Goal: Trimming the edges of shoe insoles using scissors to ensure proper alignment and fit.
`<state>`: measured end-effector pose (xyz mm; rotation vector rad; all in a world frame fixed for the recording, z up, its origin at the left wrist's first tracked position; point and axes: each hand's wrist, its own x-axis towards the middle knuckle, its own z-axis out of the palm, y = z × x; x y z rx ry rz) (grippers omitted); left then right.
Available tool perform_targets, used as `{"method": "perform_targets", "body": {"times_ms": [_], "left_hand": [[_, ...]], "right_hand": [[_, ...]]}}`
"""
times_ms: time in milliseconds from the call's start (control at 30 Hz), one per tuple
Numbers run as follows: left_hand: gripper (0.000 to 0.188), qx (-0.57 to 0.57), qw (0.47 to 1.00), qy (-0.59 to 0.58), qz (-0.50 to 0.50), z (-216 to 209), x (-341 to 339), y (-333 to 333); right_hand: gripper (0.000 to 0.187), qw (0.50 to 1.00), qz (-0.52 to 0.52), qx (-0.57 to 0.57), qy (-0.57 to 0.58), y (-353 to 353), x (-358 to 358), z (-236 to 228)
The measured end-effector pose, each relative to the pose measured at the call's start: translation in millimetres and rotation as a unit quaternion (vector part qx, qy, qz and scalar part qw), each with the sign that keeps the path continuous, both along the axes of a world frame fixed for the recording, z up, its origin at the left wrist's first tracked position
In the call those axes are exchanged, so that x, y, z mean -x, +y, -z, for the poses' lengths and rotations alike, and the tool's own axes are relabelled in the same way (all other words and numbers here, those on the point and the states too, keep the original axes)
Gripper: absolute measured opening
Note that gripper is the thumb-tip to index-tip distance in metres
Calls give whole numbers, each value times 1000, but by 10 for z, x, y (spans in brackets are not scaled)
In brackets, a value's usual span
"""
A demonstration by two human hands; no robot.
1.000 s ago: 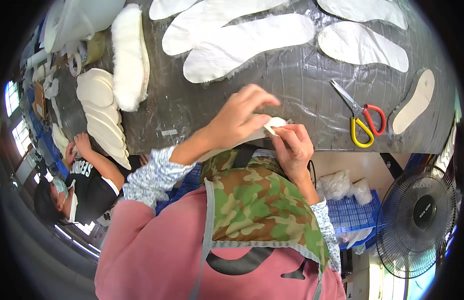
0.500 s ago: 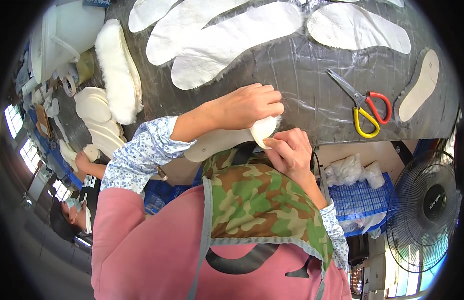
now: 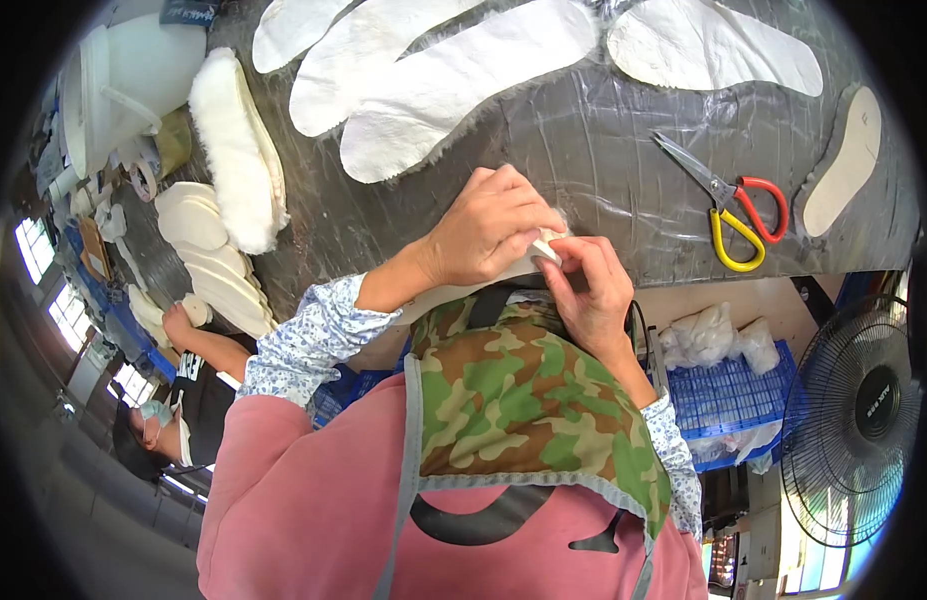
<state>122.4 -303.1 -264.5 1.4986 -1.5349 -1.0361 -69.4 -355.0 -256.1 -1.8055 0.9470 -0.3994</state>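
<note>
At the table's near edge, both my hands are closed on one cream fleece insole. My left hand lies over it, its fingers pinching the right end. From the right, my right hand pinches the same end between thumb and fingers. A bit of white fluff shows past the fingertips; much of the insole is hidden under my left hand and wrist. Beyond my hands lie several white sheepskin insole pieces, skin side up. To the right, scissors with one red and one yellow handle lie slightly spread.
A single beige insole lies at the far right. Fluffy insoles and a stack of cream insoles are at left, near a co-worker's hand. Below the table's right edge stand a blue crate and a fan.
The insole's raised right end has been folded down, and my fingers have drawn together over it. My right hand has tilted upright. The co-worker's arm has shifted slightly right.
</note>
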Motion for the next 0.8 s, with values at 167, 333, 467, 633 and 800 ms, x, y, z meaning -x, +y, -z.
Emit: {"method": "perform_targets", "body": {"times_ms": [167,333,467,633,800], "left_hand": [[26,-15,995,-91,24,38,-38,3],[34,8,991,-125,-54,48,47,216],[40,-7,987,-153,-56,59,143,284],[33,-13,988,-136,-79,60,168,286],[29,-13,990,-115,-74,75,182,267]], "right_hand": [[25,1000,22,-6,-3,-17,19,23],[28,999,45,-24,-2,-49,-14,24],[26,996,73,-43,-3,-55,4,19],[20,992,84,-87,28,-176,-6,10],[11,996,42,-76,35,-228,-41,64]]}}
